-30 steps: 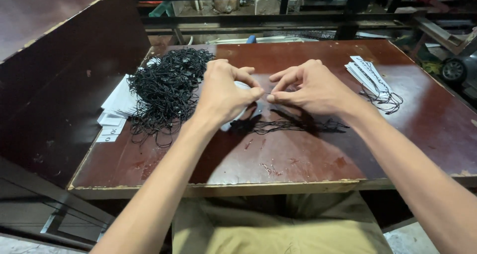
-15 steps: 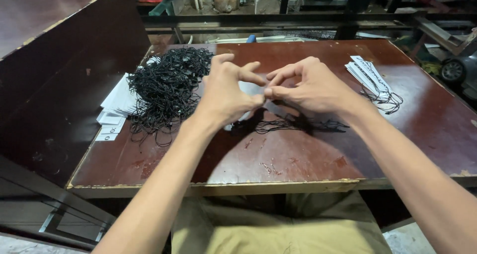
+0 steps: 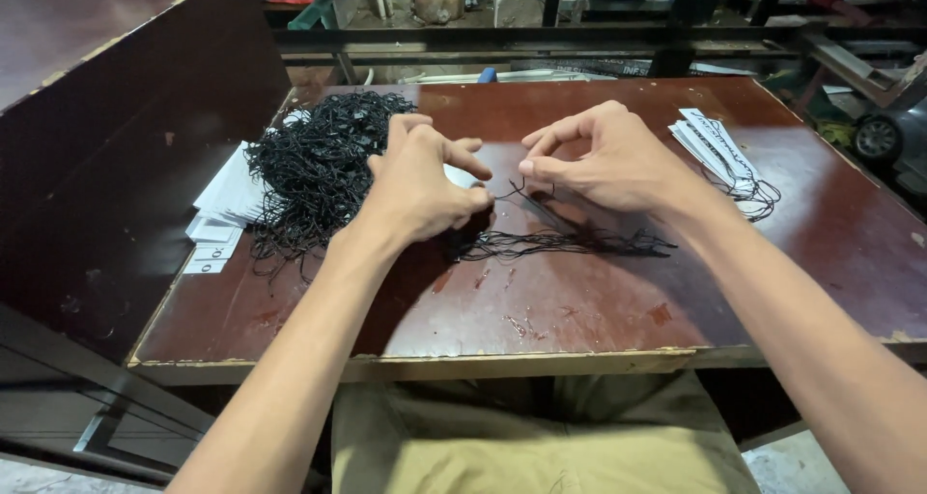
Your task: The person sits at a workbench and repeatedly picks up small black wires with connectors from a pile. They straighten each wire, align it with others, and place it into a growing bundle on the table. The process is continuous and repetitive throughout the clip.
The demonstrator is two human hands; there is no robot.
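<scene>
At centre, left hand [image 3: 417,187]: curled shut, fingertips pinching a thin black cord [image 3: 510,194] against a white tag [image 3: 460,176], mostly hidden.
Right hand [image 3: 608,158]: thumb and forefinger pinched; whether on the same cord's other end, cannot tell.
Cord bundle [image 3: 560,244]: loose black strands flat on the worktop [image 3: 541,310], just below both hands.
Cord heap [image 3: 323,166]: big black tangle, left of left hand.
White tags [image 3: 224,204]: under the heap's left edge.
Finished tags [image 3: 719,151]: stack with cords, right of right hand.

- left hand [image 3: 420,185] and right hand [image 3: 608,161] pinch a thin black cord [image 3: 512,193] between them
- loose black strings [image 3: 560,245] on brown table [image 3: 579,310]
- tangled cord pile [image 3: 319,161] left, white tags [image 3: 715,146] right
</scene>
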